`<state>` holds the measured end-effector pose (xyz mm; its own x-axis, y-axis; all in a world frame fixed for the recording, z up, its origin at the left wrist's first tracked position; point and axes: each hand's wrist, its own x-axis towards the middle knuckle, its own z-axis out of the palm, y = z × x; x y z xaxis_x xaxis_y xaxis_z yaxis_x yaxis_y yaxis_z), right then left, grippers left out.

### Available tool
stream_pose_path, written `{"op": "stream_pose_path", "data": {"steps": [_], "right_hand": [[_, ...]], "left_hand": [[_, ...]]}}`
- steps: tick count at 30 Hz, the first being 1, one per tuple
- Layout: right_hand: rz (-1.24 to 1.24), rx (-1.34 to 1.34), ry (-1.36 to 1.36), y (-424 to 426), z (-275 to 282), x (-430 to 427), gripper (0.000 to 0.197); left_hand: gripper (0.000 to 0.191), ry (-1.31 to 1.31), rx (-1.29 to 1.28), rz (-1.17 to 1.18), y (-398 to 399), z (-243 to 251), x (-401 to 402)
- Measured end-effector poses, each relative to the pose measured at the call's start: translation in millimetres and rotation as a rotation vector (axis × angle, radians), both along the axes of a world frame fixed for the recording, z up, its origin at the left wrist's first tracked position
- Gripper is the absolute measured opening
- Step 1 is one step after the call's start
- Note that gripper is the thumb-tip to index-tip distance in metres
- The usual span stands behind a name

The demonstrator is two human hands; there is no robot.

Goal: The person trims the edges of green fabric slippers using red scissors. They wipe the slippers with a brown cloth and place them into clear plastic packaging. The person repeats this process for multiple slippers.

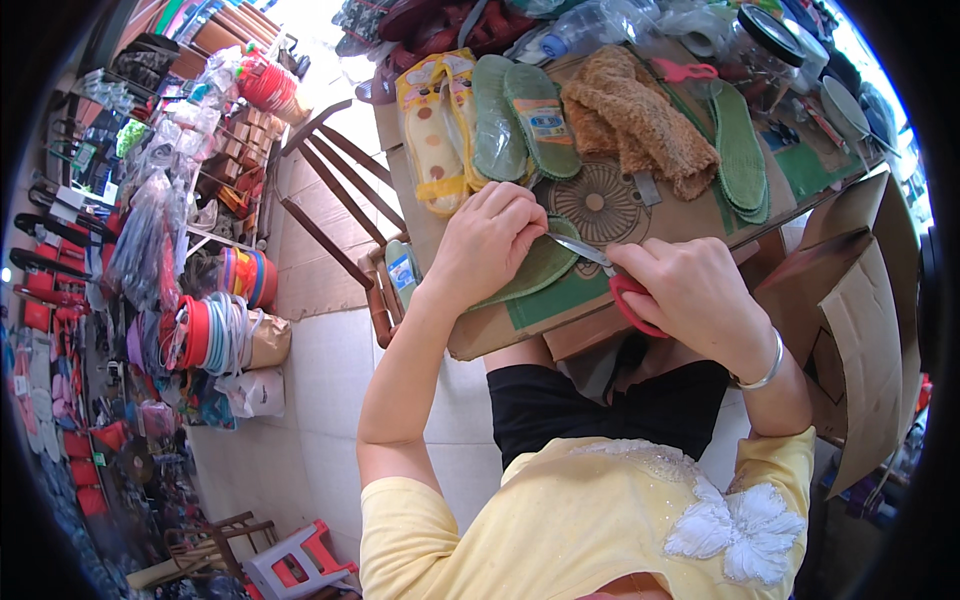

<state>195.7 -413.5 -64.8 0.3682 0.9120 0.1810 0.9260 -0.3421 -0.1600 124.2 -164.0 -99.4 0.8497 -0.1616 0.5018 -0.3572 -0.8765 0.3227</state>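
Observation:
My right hand point(671, 289) grips a pair of scissors point(637, 305) by the red handles, their metal blades pointing left towards my left hand point(501, 234). The fingers of my left hand are pinched together near the blade tips; whatever lies between them is too small to tell. A green insole point(544, 268) lies on the cardboard-covered table under that hand, partly hidden by it. Beyond my hands lie a pair of green insoles in plastic wrap point(525, 116), a yellow patterned insole pack point(433, 131), a brown fleecy cloth point(637, 112) and another green insole pair point(739, 150).
A wooden chair point(330, 202) stands left of the table, and an open cardboard box point(859, 300) stands at the right. Plastic jars point(765, 52) and bags crowd the table's far side. Shelves of goods and a stack of red basins point(196, 332) line the left.

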Motion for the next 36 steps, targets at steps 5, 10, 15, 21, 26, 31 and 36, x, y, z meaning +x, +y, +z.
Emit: {"op": "stream_pose_path", "data": {"steps": [5,10,15,21,26,31,36], "right_hand": [[-0.075,0.315,0.137,-11.1,-0.9,0.8,0.027],[-0.216,0.442,0.258,-39.7,-0.8,5.3,0.037],[-0.237,0.451,0.411,-50.5,-6.9,0.8,0.040],[-0.278,0.498,0.575,-60.7,-11.3,-7.3,0.045],[-0.289,0.479,0.567,-72.4,-14.9,-4.0,0.045],[-0.247,0.525,0.563,-69.4,-21.1,-4.2,0.045],[-0.215,0.527,0.641,-64.3,-22.0,-5.0,0.045]], "left_hand": [[0.008,-0.123,-0.086,0.050,5.7,3.4,-2.7],[0.010,-0.297,-0.118,0.073,-14.3,32.1,-37.8],[0.017,-0.105,0.073,-0.276,-90.5,6.8,-67.2],[0.044,-0.120,0.192,-0.216,-113.9,-17.3,-63.8],[0.057,-0.142,0.175,0.125,-54.6,-0.7,-75.4],[0.074,0.115,-0.046,0.397,2.5,12.3,-95.6],[0.066,0.228,-0.067,0.349,4.1,17.3,-95.2]]}}
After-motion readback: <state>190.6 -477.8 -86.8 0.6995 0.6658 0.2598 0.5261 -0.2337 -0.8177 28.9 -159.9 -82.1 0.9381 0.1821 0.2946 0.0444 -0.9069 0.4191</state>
